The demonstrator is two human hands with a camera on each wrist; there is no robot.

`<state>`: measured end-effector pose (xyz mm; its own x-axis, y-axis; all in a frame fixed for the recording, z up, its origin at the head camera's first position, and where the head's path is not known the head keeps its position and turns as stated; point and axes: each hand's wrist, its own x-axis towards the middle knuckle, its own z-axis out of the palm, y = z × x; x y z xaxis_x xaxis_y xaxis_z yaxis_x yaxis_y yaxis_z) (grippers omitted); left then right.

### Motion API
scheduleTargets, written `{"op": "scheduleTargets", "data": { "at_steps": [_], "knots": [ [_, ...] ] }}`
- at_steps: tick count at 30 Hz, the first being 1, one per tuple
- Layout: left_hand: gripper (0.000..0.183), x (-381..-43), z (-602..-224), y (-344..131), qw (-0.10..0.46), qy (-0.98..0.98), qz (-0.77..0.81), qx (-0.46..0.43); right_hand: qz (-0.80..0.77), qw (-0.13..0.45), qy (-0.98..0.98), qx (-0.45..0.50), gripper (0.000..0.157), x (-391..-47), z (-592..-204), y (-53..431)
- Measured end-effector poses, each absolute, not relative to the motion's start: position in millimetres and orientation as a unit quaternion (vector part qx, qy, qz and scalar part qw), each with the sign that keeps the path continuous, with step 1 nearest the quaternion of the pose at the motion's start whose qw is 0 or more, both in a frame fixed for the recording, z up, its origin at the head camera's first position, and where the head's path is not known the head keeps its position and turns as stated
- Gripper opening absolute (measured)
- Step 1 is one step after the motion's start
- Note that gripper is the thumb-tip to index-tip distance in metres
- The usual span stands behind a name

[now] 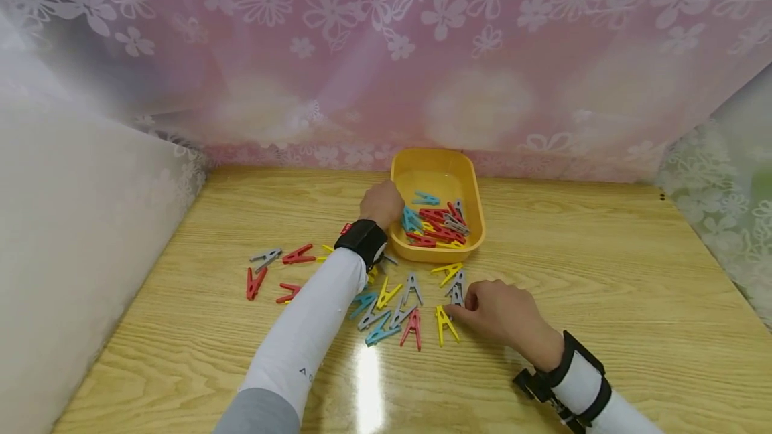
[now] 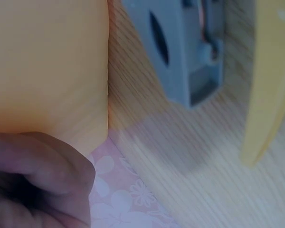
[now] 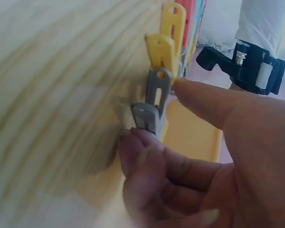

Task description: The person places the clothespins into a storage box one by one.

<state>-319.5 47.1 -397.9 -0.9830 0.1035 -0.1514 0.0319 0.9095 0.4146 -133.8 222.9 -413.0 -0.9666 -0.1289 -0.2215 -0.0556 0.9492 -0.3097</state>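
My left hand [image 1: 382, 203] is at the left rim of a yellow-orange bin [image 1: 478, 220]; its fingers look bent in the left wrist view, and whatever may be between them is hidden. Just right of it, a blue clothespin [image 1: 411, 220] lies in the bin among red, yellow and grey ones. On the tabletop, my right hand [image 1: 503, 313] reaches to two grey clothespins [image 1: 456, 295]. Its fingertips touch the nearer grey clothespin [image 3: 146, 116] while the thumb stays apart from them, close to a yellow clothespin [image 1: 445, 324].
Several loose clothespins lie in front of the bin, among them a pink-red clothespin [image 1: 412, 330] and a blue clothespin [image 1: 382, 332]. More, such as a red clothespin [image 1: 256, 283], lie left of my left forearm. A pink flowered curtain [image 1: 338, 99] hangs behind the wooden table [image 1: 591, 246].
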Motion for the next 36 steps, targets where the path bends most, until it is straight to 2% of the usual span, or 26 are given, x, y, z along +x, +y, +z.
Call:
{"op": "scheduleTargets", "data": {
  "at_steps": [8, 15, 23, 30, 36],
  "knots": [
    [0.023, -319.2, -397.4, 46.7, 0.086, 0.973, 0.209, 0.038, -0.152, 0.129, 0.979, -0.050, 0.031, -131.6, -410.0, 223.5],
    [0.023, -318.3, -396.7, 45.9, 0.088, 0.973, 0.210, 0.042, -0.161, 0.137, 0.977, -0.041, 0.033, -127.5, -408.7, 223.3],
    [0.023, -318.7, -397.7, 46.8, 0.085, 0.974, 0.204, 0.043, -0.138, 0.139, 0.980, -0.037, 0.021, -122.7, -403.4, 224.5],
    [0.022, -317.6, -397.2, 47.0, 0.084, 0.973, 0.210, 0.041, -0.121, 0.120, 0.985, -0.037, 0.024, -113.7, -403.6, 232.5],
    [0.022, -317.2, -397.2, 47.2, 0.084, 0.973, 0.211, 0.042, -0.149, 0.136, 0.979, -0.042, 0.023, -112.8, -400.8, 242.6]
  ]
}}
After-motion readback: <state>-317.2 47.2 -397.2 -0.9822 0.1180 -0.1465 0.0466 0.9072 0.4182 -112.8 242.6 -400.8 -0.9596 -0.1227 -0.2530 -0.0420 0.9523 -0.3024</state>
